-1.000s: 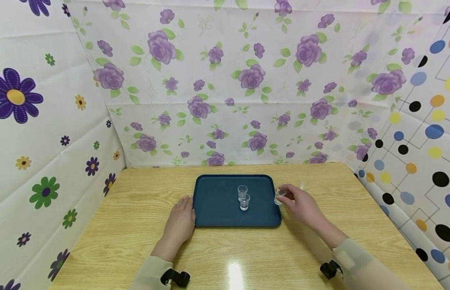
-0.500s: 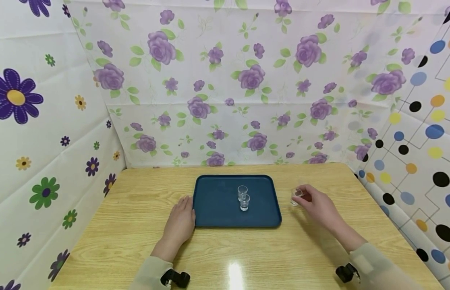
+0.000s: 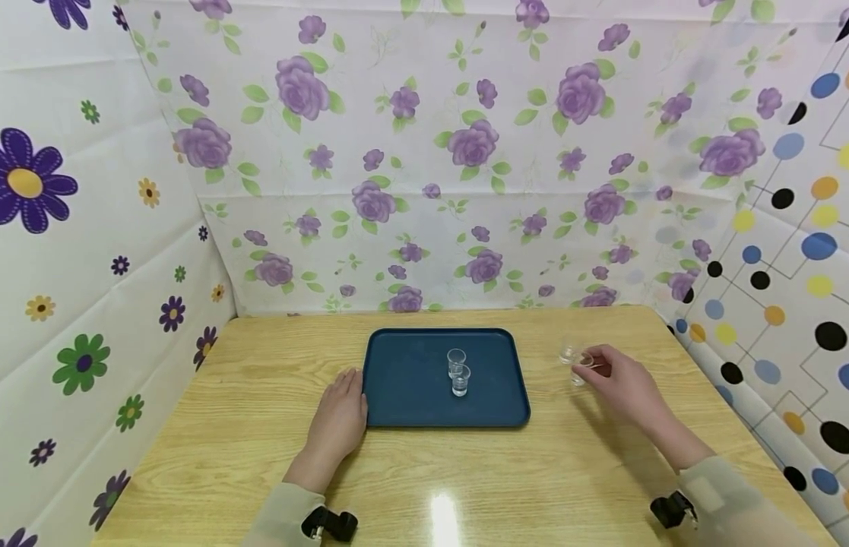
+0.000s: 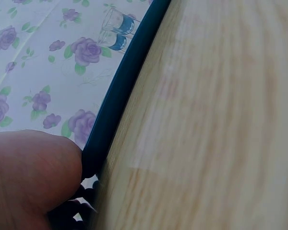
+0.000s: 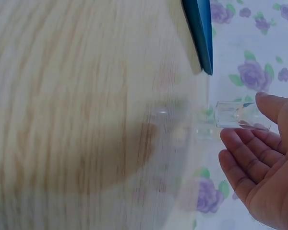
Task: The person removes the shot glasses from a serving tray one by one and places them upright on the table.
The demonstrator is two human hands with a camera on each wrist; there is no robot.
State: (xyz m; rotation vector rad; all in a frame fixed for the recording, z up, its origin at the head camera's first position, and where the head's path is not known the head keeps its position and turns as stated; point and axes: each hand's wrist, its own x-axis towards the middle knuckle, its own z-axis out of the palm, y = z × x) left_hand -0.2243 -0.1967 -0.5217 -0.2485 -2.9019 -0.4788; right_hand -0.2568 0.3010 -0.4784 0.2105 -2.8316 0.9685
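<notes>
Right of the tray, my right hand (image 3: 622, 387) pinches a clear shot glass (image 3: 578, 375) between thumb and fingers. The right wrist view shows this shot glass (image 5: 228, 115) upright and low over the wood; whether its base touches the table I cannot tell. Just behind it on the table stands another shot glass (image 3: 567, 354). My left hand (image 3: 338, 414) lies with fingers extended along the left edge of a dark blue tray (image 3: 403, 403), touching its rim. Two more shot glasses, a rear one (image 3: 456, 357) and a front one (image 3: 460, 384), stand close together on the tray.
A light wood table (image 3: 274, 365) carries everything. Behind it hangs a rose-patterned cloth (image 3: 424, 228). Patterned cloths also close in the left side and the right side.
My right hand has carried the shot glass from over the tray's right edge rightward, to beside the glass on the table. The left hand and the tray have stayed in place.
</notes>
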